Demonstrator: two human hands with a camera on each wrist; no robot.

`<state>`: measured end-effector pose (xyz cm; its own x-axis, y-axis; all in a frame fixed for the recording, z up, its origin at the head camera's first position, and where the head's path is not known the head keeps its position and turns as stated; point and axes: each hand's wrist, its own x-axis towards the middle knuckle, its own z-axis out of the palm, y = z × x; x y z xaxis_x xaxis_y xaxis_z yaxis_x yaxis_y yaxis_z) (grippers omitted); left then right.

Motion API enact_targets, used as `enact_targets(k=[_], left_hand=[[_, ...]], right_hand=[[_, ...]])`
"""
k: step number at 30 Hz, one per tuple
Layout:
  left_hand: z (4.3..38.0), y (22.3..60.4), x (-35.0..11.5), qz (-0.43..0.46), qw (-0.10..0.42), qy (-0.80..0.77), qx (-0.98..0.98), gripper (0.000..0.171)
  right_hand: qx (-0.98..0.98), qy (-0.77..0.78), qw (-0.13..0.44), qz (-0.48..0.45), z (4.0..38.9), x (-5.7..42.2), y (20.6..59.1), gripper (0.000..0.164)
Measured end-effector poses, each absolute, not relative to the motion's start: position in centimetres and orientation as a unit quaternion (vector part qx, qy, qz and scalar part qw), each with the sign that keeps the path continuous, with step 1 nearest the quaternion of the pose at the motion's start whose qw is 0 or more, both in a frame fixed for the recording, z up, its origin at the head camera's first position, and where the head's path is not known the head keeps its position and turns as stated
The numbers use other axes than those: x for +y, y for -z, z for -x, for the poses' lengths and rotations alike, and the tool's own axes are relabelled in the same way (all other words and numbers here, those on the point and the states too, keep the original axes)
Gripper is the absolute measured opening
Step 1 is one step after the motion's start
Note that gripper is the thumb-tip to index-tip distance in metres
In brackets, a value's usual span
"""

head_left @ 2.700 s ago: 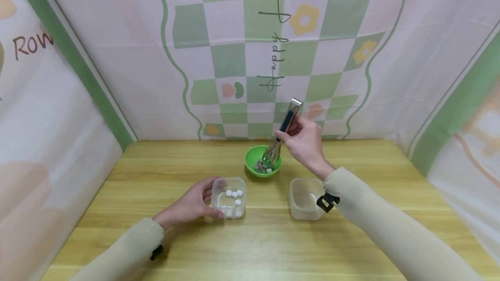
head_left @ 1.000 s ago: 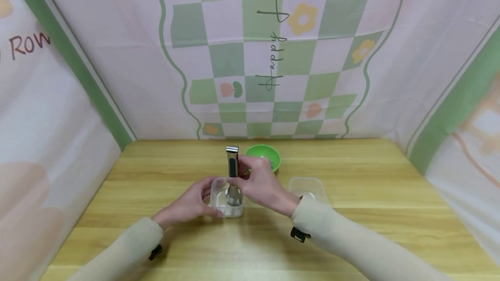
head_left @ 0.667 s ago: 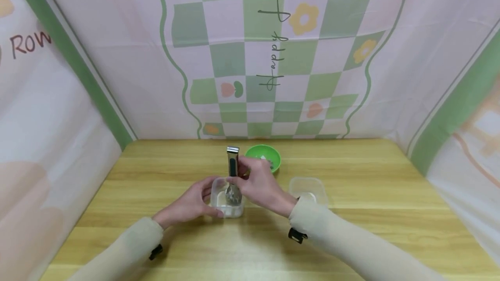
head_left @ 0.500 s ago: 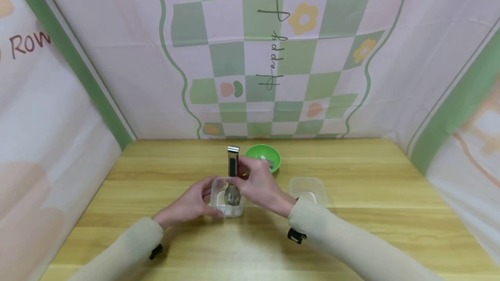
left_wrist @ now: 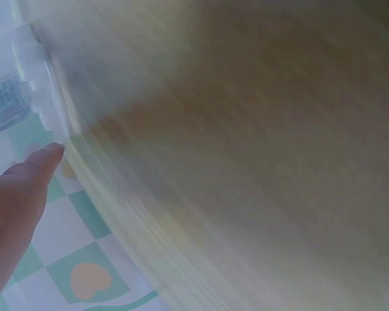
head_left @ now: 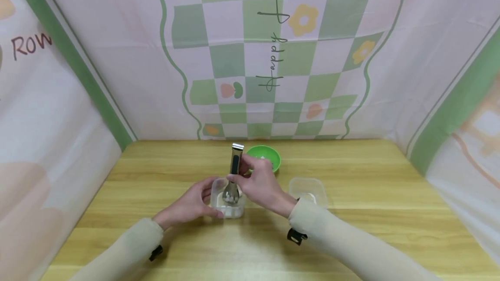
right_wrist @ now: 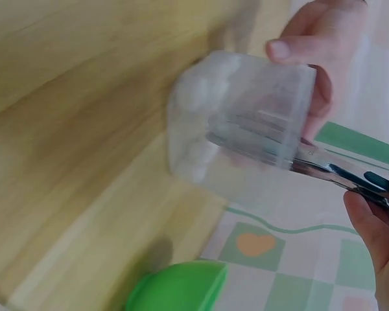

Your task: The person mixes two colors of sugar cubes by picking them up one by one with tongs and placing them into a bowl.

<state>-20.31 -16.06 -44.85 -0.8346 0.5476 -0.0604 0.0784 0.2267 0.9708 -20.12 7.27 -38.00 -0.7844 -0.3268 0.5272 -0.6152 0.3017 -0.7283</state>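
My left hand [head_left: 191,203] grips a clear plastic container [head_left: 238,212] from its left side, thumb at the front corner and fingers at the back. White cubes lie at the bottom of this container; in the right wrist view they blur through its wall. With thumb and fingers, my right hand [head_left: 261,183] pinches metal tongs [head_left: 236,159] with dark grips. The tong heads [right_wrist: 243,139] point down inside the container, near the cubes. Whether they clasp a cube cannot be seen clearly. Only part of the left hand [left_wrist: 19,201] shows in the left wrist view.
Behind the right hand stands a green bowl [head_left: 269,155] with grey and white pieces in it. A second clear container [head_left: 306,184] stands on the right, partly covered by the right sleeve. A patterned cloth [head_left: 230,60] hangs behind the wooden table [head_left: 164,159].
The right hand has brought the tongs from the green bowl left and down into the left container. Lately the tongs have tilted slightly, their top moving right. The left hand keeps its place.
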Motion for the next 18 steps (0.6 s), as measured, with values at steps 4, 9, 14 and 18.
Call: enact_targets(k=[4,9,14,18], left_hand=[[20.3,45.0,-16.1,-0.206,0.2,-0.584,0.759,0.098],[20.4,45.0,-16.1,-0.21,0.199,-0.587,0.756,0.099],[20.3,45.0,-16.1,-0.203,0.199,-0.592,0.754,0.099],[20.4,45.0,-16.1,-0.199,0.197,-0.589,0.758,0.1]], right_hand=[[-0.775,-0.538,0.152,-0.295,20.1,7.5,36.9,0.022],[-0.75,-0.561,0.194,-0.291,20.5,8.4,34.8,0.021],[-0.744,-0.567,0.229,-0.269,21.4,10.1,32.8,0.02],[-0.749,-0.559,0.252,-0.251,22.4,11.6,31.8,0.019]])
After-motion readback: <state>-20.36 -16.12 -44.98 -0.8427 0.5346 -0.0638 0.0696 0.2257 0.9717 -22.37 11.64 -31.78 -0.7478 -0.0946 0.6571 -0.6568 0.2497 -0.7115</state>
